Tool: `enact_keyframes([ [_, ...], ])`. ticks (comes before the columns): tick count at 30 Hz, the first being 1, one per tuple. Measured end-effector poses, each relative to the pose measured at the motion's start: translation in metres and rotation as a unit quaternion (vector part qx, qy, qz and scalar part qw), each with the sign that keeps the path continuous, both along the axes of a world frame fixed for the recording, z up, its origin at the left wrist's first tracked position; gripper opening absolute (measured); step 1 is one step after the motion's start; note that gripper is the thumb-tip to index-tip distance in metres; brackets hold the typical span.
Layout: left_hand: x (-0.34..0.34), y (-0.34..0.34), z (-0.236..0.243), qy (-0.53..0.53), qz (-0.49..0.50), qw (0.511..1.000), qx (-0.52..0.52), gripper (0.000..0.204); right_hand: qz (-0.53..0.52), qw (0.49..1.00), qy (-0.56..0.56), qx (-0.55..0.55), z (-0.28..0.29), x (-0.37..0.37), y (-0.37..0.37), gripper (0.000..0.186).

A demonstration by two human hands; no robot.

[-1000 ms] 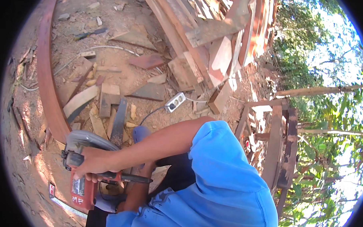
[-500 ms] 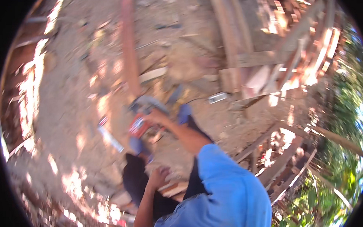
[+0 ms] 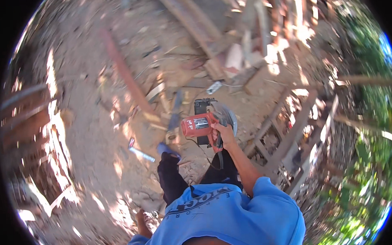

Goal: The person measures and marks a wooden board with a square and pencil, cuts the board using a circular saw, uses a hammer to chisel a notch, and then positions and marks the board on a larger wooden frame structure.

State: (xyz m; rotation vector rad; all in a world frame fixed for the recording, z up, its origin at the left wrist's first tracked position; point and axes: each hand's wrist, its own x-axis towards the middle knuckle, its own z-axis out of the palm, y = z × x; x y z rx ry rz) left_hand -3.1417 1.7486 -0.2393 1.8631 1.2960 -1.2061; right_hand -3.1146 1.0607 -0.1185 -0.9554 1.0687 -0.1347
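Note:
My right hand [image 3: 222,134] grips the handle of a red circular saw [image 3: 194,132] with a black base and grey guard, lifted in front of my legs. A cable hangs from it. My left hand [image 3: 141,217] hangs low by my left side, small and blurred, its fingers hard to make out. Beyond the saw lie a long reddish plank [image 3: 127,73], a dark grey offcut [image 3: 175,112] and a white power strip [image 3: 214,87] on the dirt ground. A silver strip-like tool with a red end [image 3: 143,155] lies left of my left foot [image 3: 166,150], which has a purple sandal.
Stacked boards [image 3: 192,23] stand at the back right. A wooden frame [image 3: 300,127] with poles is on my right, beside foliage [image 3: 361,168]. More timber [image 3: 25,111] lies at the far left. Scattered offcuts cover the ground ahead.
I have risen from a crouch and the view has turned. The saw is off the plank, lifted and swung rightward in my right hand. My left hand has moved down to my side.

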Motion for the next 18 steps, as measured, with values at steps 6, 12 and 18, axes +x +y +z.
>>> enact_keyframes([
  [6,0.115,-0.199,-0.003,-0.123,-0.151,0.977,-0.081,0.05,-0.155,0.979,-0.044,-0.125,0.151,-0.17,-0.133,0.014],
  [12,0.179,-0.54,0.027,-0.269,-0.196,0.915,-0.228,0.024,-0.256,0.94,-0.081,-0.212,0.227,-0.314,-0.293,0.014],
  [18,0.101,-0.878,0.113,-0.226,-0.45,0.791,-0.349,0.034,-0.37,0.894,-0.082,-0.24,0.275,-0.437,-0.438,0.009],
])
